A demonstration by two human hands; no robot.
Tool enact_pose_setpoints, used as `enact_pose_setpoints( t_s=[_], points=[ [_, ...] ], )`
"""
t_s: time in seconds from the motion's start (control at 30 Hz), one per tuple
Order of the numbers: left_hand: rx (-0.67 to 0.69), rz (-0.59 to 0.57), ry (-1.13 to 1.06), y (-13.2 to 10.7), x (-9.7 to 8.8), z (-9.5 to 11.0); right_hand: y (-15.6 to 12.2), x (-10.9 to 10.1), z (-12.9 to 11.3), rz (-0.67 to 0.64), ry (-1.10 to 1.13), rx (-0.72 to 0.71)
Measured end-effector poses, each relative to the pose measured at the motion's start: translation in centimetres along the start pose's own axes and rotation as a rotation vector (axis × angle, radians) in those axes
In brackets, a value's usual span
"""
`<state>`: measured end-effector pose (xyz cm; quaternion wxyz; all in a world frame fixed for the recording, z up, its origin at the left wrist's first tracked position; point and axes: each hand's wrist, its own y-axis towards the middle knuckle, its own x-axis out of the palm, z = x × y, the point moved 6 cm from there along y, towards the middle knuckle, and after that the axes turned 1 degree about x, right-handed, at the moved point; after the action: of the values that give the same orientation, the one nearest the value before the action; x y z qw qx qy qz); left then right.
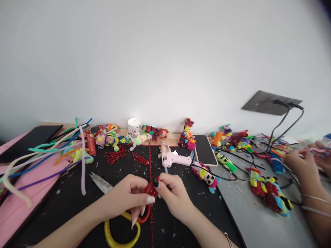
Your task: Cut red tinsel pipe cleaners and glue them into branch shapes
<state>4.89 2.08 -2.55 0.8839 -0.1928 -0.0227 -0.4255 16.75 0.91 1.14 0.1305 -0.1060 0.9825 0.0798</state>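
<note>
My left hand point(126, 199) and my right hand point(174, 196) meet over a black mat point(64, 206). Both pinch a small red glittery pipe-cleaner piece point(149, 189) between their fingertips. A long red pipe cleaner point(150, 158) runs from that piece toward the wall, and another stretch trails down toward me. Under my left hand lie scissors point(102, 183) with yellow and red handles point(121, 237), the blades pointing up-left.
A pink glue gun point(172, 157) lies behind my hands. Loose pipe cleaners point(51, 151) pile at the left over pink sheets point(15, 210). Colourful pipe-cleaner figures point(269, 191), a white cup point(133, 126) and a phone point(205, 150) line the back. Another person's hands point(302, 162) work at the right near black cables point(281, 129).
</note>
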Motion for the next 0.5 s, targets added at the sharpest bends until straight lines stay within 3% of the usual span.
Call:
enact_pose_setpoints(
  t_s=[0.07,0.17,0.37,0.5],
  points=[
    [0.096,0.14,0.045,0.1,-0.7,0.8,-0.1,-0.8,0.2,0.135,0.011,-0.014],
    [0.203,0.286,0.236,-0.2,-1.1,2.0,-0.2,-1.2,0.5,0.234,0.037,-0.003],
    [0.529,0.484,0.76,-1.6,-0.8,3.4,-0.3,-0.8,0.9,0.263,0.026,0.027],
    [0.782,0.538,0.949,-2.5,-0.2,3.9,-0.4,-0.8,1.1,0.284,0.025,0.037]
  ],
)
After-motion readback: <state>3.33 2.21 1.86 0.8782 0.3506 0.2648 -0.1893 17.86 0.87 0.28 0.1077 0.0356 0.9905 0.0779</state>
